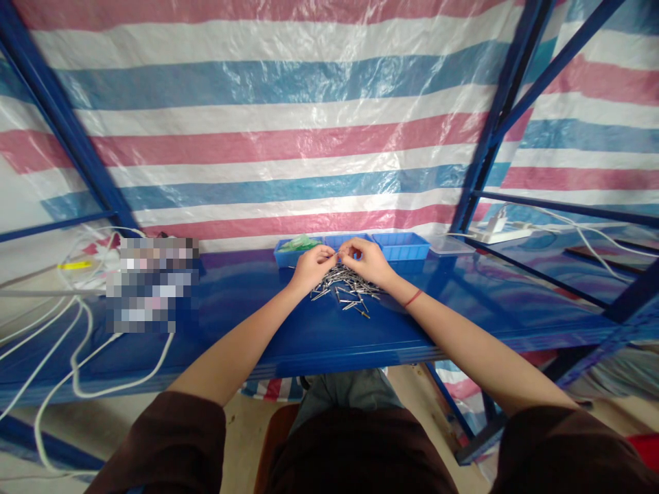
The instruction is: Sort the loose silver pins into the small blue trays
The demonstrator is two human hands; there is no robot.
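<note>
My left hand (313, 266) and my right hand (366, 262) meet over a loose pile of thin silvery pop rivets (344, 283). Thumb and fingers of both hands are pinched together, fingertips almost touching. Whatever lies between them is too small to make out. Several rivets are strewn towards me at the front of the pile, one with a brass-coloured end (365, 315). Just behind my hands stand blue plastic bins: the left bin (286, 258) holds a green plastic bag (299, 243), the middle bin (329, 240) is partly hidden by my fingers, and the right bin (404, 252) has ribbed walls.
A blue metal table (231, 336) carries everything. White cables (85, 350) and a blurred-out patch (152, 285) lie at the left. A clear plastic lid (453, 244) and a white power strip (502, 233) are at the right. Blue frame posts (497, 116) stand before a striped sheet (288, 130).
</note>
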